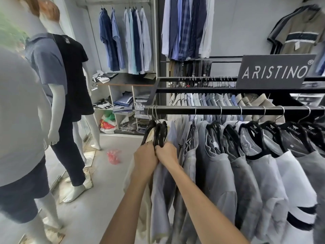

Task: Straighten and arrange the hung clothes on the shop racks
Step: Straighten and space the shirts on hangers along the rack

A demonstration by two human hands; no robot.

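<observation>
Where the black rail ends at its left, a bunch of black hangers hangs close together by its metal hooks. Both hands are closed on the hangers' lower ends. The left hand has its fingers curled round the near hanger tip and the cream shirt on it. The right hand touches it knuckle to knuckle and grips the other hanger ends (its fingertips are hidden behind the fabric). Pale blue and grey shirts hang down below the hands and along the rail to the right, spaced on black hangers printed with a brand name. A dark ARISTINO sign stands on the rack top behind. Dressed mannequins stand at the left, and a red plastic bag lies on the floor.
</observation>
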